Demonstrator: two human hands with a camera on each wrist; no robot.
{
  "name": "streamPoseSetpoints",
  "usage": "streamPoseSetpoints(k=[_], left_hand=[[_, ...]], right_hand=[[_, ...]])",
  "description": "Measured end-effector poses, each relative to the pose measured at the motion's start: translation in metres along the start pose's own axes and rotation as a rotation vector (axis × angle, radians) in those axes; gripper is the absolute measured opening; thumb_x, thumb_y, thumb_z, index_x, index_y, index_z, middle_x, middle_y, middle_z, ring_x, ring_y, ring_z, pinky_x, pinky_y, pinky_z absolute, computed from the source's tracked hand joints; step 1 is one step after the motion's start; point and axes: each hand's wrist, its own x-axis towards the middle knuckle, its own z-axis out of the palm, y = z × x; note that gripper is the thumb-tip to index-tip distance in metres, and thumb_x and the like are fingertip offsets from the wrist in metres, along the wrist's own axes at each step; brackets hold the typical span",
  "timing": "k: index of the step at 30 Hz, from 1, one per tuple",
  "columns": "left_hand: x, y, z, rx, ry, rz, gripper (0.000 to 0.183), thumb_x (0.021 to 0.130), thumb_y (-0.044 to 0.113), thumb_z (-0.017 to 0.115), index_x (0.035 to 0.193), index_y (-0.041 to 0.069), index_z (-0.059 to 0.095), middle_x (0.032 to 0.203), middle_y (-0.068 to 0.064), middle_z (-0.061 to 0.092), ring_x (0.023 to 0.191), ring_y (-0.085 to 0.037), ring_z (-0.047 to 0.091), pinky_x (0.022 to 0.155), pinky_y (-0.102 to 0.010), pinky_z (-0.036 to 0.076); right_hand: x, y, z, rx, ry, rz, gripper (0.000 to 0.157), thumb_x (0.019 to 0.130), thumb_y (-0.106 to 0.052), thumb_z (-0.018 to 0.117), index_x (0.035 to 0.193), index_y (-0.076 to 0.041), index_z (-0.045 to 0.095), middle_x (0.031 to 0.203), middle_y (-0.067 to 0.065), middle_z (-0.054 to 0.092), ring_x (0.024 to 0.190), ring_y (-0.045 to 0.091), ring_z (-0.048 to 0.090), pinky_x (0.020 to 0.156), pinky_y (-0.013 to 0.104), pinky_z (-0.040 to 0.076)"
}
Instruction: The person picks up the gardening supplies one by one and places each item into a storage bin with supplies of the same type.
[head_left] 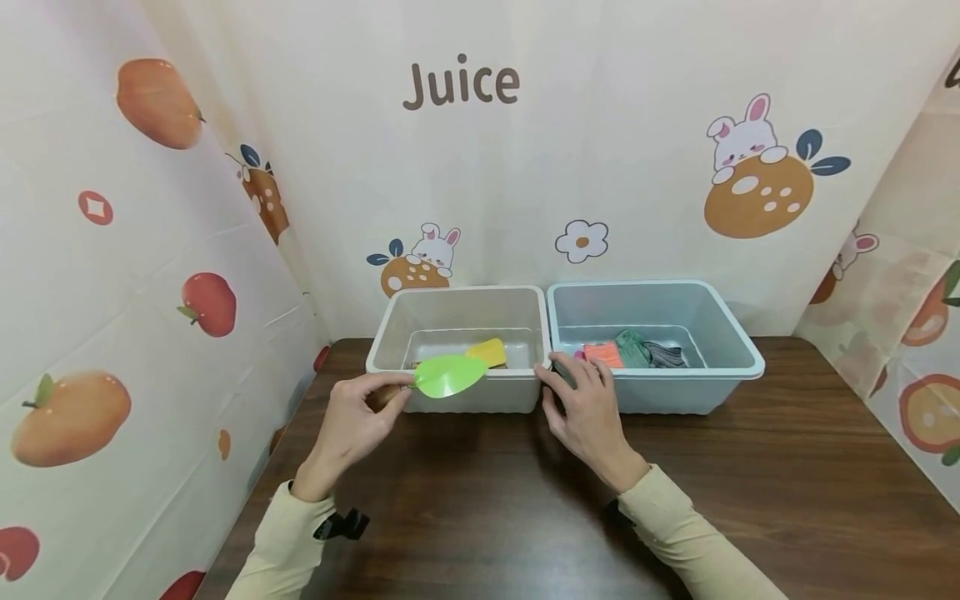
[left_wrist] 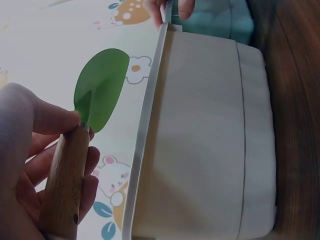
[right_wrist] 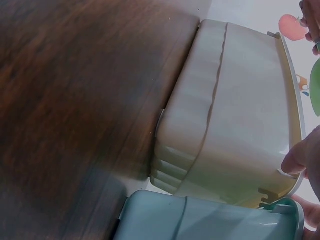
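My left hand holds a small trowel by its wooden handle, thumb near the metal collar. Its leaf-shaped green blade points right, overlapping the front rim of the beige bin in the head view. My right hand is at the front, where the beige bin meets the light blue bin. Its fingers reach over the rims and its thumb presses the beige bin's outer wall just below the rim. A flat yellow piece lies inside the beige bin, partly hidden behind the green blade.
Folded cloths lie in the blue bin: an orange one, a green one and a dark grey striped one. Both bins stand side by side on a dark wooden table, close to a printed white backdrop.
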Motion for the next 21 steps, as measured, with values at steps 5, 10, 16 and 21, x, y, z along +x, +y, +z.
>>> streamPoseSetpoints(k=[5, 10, 16, 21], left_hand=[[0.007, -0.002, 0.005, -0.004, 0.0, 0.027, 0.021, 0.088, 0.002, 0.084, 0.106, 0.014, 0.085, 0.081, 0.002, 0.078, 0.057, -0.001, 0.046, 0.054, -0.018, 0.04], [0.011, -0.003, 0.01, -0.016, -0.021, 0.02, 0.019, 0.09, 0.003, 0.082, 0.107, 0.012, 0.085, 0.071, 0.006, 0.072, 0.054, 0.0, 0.043, 0.05, -0.018, 0.036], [0.018, -0.007, 0.014, 0.019, -0.002, -0.004, 0.017, 0.09, 0.003, 0.081, 0.106, 0.011, 0.085, 0.059, 0.009, 0.057, 0.052, -0.002, 0.04, 0.049, -0.018, 0.033], [0.023, -0.009, 0.017, 0.034, 0.021, -0.027, 0.016, 0.09, 0.004, 0.081, 0.104, 0.011, 0.085, 0.061, 0.006, 0.059, 0.053, -0.004, 0.042, 0.05, -0.018, 0.033]], right_hand=[[0.001, 0.0, -0.001, -0.004, 0.001, 0.002, 0.034, 0.089, -0.01, 0.076, 0.122, -0.014, 0.078, 0.132, 0.016, 0.069, 0.115, 0.039, 0.065, 0.106, 0.064, 0.042], [0.0, -0.001, 0.0, -0.004, -0.015, 0.005, 0.034, 0.09, -0.01, 0.076, 0.124, -0.015, 0.078, 0.133, 0.015, 0.068, 0.116, 0.038, 0.065, 0.105, 0.065, 0.043], [-0.001, 0.0, 0.0, -0.006, -0.028, 0.005, 0.033, 0.093, -0.011, 0.073, 0.125, -0.014, 0.077, 0.134, 0.016, 0.068, 0.116, 0.039, 0.065, 0.106, 0.065, 0.043], [0.0, 0.0, -0.001, -0.009, -0.021, 0.005, 0.034, 0.09, -0.011, 0.076, 0.124, -0.014, 0.078, 0.133, 0.016, 0.068, 0.116, 0.038, 0.064, 0.107, 0.063, 0.041]])
